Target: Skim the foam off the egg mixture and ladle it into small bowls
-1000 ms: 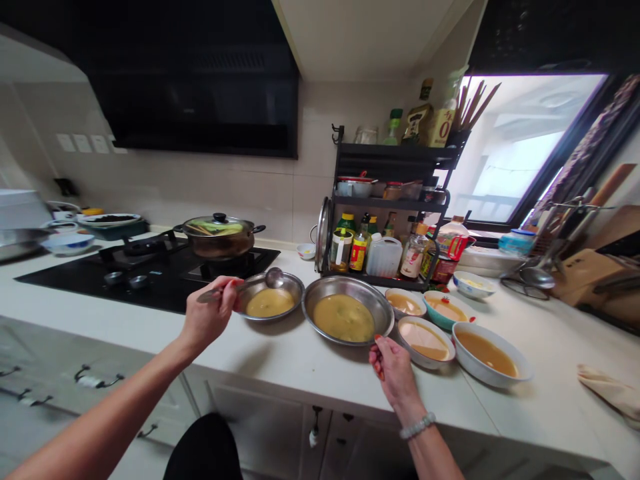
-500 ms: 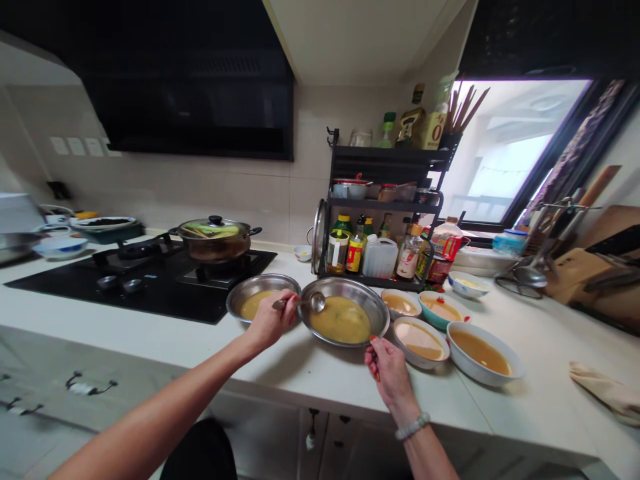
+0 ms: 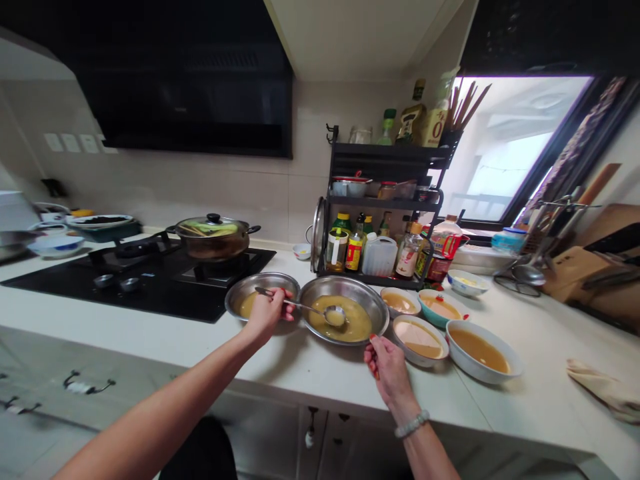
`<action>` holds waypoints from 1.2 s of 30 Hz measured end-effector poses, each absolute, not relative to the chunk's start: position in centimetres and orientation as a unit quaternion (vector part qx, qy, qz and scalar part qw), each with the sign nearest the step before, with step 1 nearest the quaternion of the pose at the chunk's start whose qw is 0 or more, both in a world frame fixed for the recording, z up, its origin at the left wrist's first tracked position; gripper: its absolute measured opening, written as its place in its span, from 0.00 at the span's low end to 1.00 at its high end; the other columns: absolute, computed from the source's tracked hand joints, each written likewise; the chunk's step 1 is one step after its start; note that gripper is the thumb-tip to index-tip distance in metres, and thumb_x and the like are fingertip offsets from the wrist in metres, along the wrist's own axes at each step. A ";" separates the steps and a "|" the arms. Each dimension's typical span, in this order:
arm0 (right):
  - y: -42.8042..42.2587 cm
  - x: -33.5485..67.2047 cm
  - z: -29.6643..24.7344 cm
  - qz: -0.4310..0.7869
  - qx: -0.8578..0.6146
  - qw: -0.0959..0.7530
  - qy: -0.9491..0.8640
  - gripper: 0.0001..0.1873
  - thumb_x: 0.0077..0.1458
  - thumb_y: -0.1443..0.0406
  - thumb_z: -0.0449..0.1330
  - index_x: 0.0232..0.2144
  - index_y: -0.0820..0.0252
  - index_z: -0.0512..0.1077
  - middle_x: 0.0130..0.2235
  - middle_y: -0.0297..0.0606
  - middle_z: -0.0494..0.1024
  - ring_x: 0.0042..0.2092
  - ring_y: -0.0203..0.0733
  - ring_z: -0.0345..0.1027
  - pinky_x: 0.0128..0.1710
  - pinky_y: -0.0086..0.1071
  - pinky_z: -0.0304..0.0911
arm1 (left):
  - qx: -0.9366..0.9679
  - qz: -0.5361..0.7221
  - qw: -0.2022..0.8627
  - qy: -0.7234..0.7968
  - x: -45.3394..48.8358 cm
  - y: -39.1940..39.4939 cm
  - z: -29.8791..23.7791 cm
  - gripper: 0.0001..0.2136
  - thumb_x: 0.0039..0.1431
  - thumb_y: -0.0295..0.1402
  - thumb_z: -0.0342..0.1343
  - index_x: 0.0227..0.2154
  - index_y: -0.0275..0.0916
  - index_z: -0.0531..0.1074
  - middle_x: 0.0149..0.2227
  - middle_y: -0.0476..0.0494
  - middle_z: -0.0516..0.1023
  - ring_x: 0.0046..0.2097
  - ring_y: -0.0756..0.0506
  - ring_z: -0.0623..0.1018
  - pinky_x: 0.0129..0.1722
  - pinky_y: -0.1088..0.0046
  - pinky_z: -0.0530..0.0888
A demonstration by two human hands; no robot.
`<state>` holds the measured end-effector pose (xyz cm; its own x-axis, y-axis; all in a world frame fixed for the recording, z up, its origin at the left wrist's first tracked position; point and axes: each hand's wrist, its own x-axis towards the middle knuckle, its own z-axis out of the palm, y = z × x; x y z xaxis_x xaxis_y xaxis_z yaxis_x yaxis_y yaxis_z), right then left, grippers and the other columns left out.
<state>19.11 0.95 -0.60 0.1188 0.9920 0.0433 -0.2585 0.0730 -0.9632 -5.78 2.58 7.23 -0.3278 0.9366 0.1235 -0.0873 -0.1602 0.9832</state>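
My left hand [image 3: 271,312] is closed around the handle of a metal spoon [image 3: 335,316]. The spoon's bowl sits at the surface of cloudy yellow liquid in a wide steel basin [image 3: 327,287] and has some of it inside. With its fingers pinched at the near right rim of that basin, my right hand [image 3: 387,368] grips the edge. A smaller steel bowl [image 3: 245,288] with similar liquid stands to the left, partly behind my left hand. Just right of the basin is a white bowl [image 3: 423,363] of pale brown liquid.
Further bowls of brownish liquid, among them a large white one [image 3: 493,378] and a teal one [image 3: 434,319], stand on the right. Behind the basin rises a black rack [image 3: 387,208] of bottles. A lidded pot [image 3: 213,248] sits on the black stove [image 3: 165,297]. A cloth [image 3: 603,390] lies far right.
The spoon has come down and to the right into the basin's liquid, while my left hand shifted slightly left. My right hand stays at the rim.
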 end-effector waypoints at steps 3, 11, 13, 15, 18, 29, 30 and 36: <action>1.0 19.1 -0.6 0.517 -0.443 0.605 -0.413 0.23 0.40 0.48 0.67 0.17 0.61 0.67 0.14 0.31 0.68 0.15 0.26 0.51 0.14 0.22 0.41 | 0.389 0.659 0.410 0.497 -6.3 2.2 8.0 0.06 0.57 0.29 0.51 0.26 0.34 0.70 0.16 0.48 0.72 0.18 0.50 0.72 0.17 0.78 0.71; 0.9 19.1 -0.6 0.519 -0.443 0.605 -0.410 0.25 0.39 0.47 0.67 0.17 0.61 0.67 0.15 0.31 0.68 0.15 0.26 0.51 0.14 0.23 0.41 | 0.369 0.695 0.366 0.497 -8.6 1.2 10.0 0.06 0.51 0.31 0.55 0.25 0.31 0.71 0.17 0.47 0.72 0.19 0.51 0.72 0.18 0.78 0.71; 0.9 19.1 -0.6 0.520 -0.443 0.604 -0.411 0.25 0.39 0.47 0.67 0.17 0.61 0.67 0.15 0.31 0.68 0.15 0.26 0.51 0.14 0.23 0.41 | 0.361 0.704 0.356 0.498 -9.7 1.0 10.6 0.06 0.49 0.30 0.55 0.25 0.31 0.71 0.17 0.47 0.73 0.19 0.52 0.73 0.19 0.79 0.72; 0.9 19.2 -0.6 0.521 -0.442 0.603 -0.411 0.25 0.39 0.47 0.67 0.17 0.61 0.67 0.15 0.31 0.68 0.15 0.26 0.51 0.14 0.22 0.42 | 0.353 0.715 0.339 0.500 -11.1 0.8 11.0 0.06 0.49 0.30 0.55 0.25 0.31 0.71 0.18 0.46 0.73 0.20 0.52 0.73 0.19 0.80 0.72; 0.8 19.2 -0.5 0.521 -0.442 0.603 -0.412 0.25 0.39 0.47 0.68 0.17 0.61 0.66 0.15 0.32 0.68 0.16 0.26 0.51 0.14 0.22 0.42 | 0.343 0.733 0.299 0.505 -13.3 0.6 11.5 0.07 0.51 0.31 0.54 0.25 0.31 0.72 0.20 0.46 0.74 0.21 0.51 0.74 0.18 0.80 0.72; 0.8 19.1 -0.4 0.522 -0.443 0.604 -0.409 0.24 0.39 0.48 0.68 0.17 0.61 0.67 0.15 0.32 0.68 0.15 0.26 0.51 0.14 0.22 0.41 | 0.417 0.671 0.144 0.596 -17.5 -0.8 10.5 0.08 0.53 0.35 0.52 0.27 0.37 0.72 0.20 0.47 0.73 0.21 0.46 0.75 0.21 0.72 0.75; 0.8 19.1 -0.4 0.522 -0.443 0.603 -0.408 0.24 0.38 0.47 0.68 0.17 0.61 0.67 0.15 0.31 0.68 0.15 0.26 0.51 0.14 0.22 0.41 | 0.436 0.646 0.127 0.613 -17.7 -0.9 10.3 0.08 0.53 0.36 0.52 0.27 0.37 0.72 0.20 0.47 0.74 0.21 0.46 0.75 0.22 0.72 0.75; 0.8 19.1 -0.4 0.520 -0.445 0.603 -0.409 0.25 0.38 0.47 0.68 0.17 0.61 0.66 0.15 0.32 0.68 0.15 0.26 0.51 0.14 0.22 0.41 | 0.537 0.511 -0.020 0.671 -18.1 -1.3 9.3 0.12 0.57 0.40 0.46 0.28 0.40 0.72 0.18 0.48 0.74 0.22 0.45 0.77 0.24 0.74 0.71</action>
<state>19.10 0.75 -0.40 0.1239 0.9918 0.0301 -0.2637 0.0621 -0.9626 -18.07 -1.32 9.26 -0.4219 0.7006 0.5755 0.7412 -0.0990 0.6639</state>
